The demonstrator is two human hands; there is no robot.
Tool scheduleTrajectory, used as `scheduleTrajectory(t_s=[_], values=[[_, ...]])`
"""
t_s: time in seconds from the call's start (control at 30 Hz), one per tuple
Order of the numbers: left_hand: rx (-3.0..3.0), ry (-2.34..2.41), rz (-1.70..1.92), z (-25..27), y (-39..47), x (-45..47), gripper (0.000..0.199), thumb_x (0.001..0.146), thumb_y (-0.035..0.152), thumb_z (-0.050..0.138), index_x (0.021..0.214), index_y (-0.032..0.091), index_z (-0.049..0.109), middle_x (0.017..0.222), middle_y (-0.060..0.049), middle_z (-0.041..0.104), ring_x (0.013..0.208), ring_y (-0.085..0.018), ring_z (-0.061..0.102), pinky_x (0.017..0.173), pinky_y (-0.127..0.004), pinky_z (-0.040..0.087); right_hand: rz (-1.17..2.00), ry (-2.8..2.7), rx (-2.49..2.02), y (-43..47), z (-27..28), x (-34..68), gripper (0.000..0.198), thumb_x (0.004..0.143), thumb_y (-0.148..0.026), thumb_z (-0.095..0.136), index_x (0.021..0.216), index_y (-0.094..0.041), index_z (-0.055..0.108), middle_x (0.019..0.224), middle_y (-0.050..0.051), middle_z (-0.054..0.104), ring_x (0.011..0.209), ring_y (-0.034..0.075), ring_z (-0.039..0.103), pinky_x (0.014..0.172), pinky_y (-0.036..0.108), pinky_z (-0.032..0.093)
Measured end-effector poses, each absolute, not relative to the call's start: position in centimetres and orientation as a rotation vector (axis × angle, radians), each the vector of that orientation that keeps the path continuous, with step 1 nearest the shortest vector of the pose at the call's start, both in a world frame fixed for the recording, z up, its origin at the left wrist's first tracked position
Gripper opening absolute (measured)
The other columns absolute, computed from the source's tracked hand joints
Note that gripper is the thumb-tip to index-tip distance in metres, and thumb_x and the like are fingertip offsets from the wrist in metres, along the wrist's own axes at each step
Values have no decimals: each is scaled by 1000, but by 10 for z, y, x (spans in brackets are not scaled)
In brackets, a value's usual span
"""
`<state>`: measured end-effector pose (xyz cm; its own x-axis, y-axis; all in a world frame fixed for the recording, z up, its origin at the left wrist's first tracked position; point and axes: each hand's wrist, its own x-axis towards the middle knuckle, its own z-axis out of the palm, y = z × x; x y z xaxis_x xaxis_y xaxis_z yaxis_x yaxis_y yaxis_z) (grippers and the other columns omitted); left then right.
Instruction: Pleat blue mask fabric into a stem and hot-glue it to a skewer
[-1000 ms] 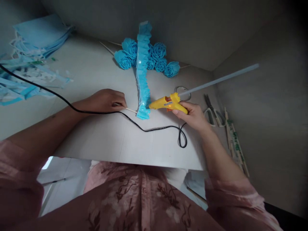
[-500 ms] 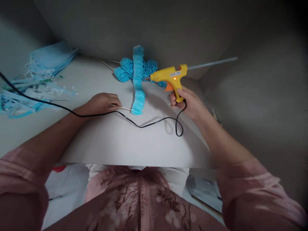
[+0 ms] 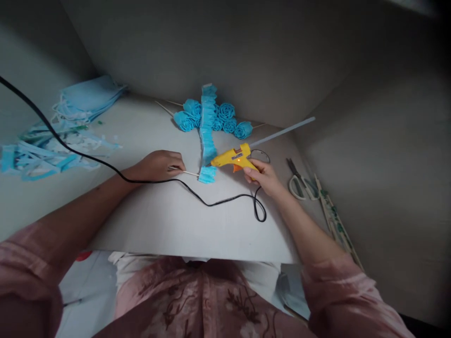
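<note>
A thin wooden stick (image 3: 190, 172) is pinched in my left hand (image 3: 165, 164), its far end at the near end of a ruffled blue strip (image 3: 207, 141). My right hand (image 3: 262, 176) is closed around the handle of a yellow glue gun (image 3: 230, 156), whose orange light glows. The gun's nozzle points left and sits over the lower part of the strip; whether it touches cannot be told. A clear glue stick (image 3: 285, 130) juts from the gun's back. Behind the strip lie several blue rolled flowers (image 3: 226, 111) on sticks, partly covered by it.
At the left lie a stack of blue face masks (image 3: 89, 98) and a heap of cut straps and scraps (image 3: 52, 152). Scissors (image 3: 301, 183) and several sticks (image 3: 334, 216) lie at the right. The black cord (image 3: 155, 181) crosses my left forearm. Walls border the back and right.
My right hand has brought the glue gun down and left along the strip, from near the flowers to its lower end. My left hand still holds the stick. The view has shifted slightly.
</note>
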<state>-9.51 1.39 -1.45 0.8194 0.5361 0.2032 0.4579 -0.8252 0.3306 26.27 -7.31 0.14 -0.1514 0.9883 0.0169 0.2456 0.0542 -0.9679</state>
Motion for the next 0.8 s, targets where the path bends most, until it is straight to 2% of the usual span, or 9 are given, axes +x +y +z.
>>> scheduleTrajectory(t_s=[0.2, 0.4, 0.57, 0.73, 0.8], values=[[2729, 685, 468, -19, 16, -96, 27, 97, 29, 52, 89, 21, 77, 91, -3, 75, 82, -12, 67, 78, -19, 45, 1112, -1441, -1337, -69, -4, 268, 53, 73, -65, 79, 98, -20, 68, 53, -7, 50, 47, 8, 37, 44, 23, 20], [2717, 678, 497, -20, 16, -97, 28, 98, 28, 52, 87, 21, 77, 91, -2, 75, 83, -12, 68, 78, -19, 45, 1009, -1640, -1368, -71, -2, 267, 42, 80, -58, 76, 97, -19, 75, 58, -4, 54, 54, 10, 44, 52, 25, 30], [2705, 660, 531, -21, 16, -97, 28, 97, 28, 53, 86, 20, 77, 89, -2, 74, 80, -11, 68, 75, -19, 45, 1076, -1468, -1350, -71, -3, 270, 50, 78, -62, 75, 102, -18, 74, 57, -4, 52, 49, 10, 40, 47, 25, 23], [2697, 660, 533, -22, 17, -96, 26, 97, 28, 54, 87, 21, 77, 88, -2, 74, 79, -11, 68, 74, -19, 45, 996, -1607, -1381, -70, -6, 270, 44, 80, -58, 76, 97, -18, 76, 58, -3, 55, 55, 11, 45, 52, 25, 31], [2704, 672, 519, -22, 17, -97, 26, 97, 28, 54, 87, 21, 77, 89, -2, 74, 81, -11, 68, 75, -19, 45, 1022, -1547, -1381, -71, -5, 269, 45, 80, -59, 75, 98, -18, 75, 57, -4, 53, 53, 11, 43, 50, 25, 29]])
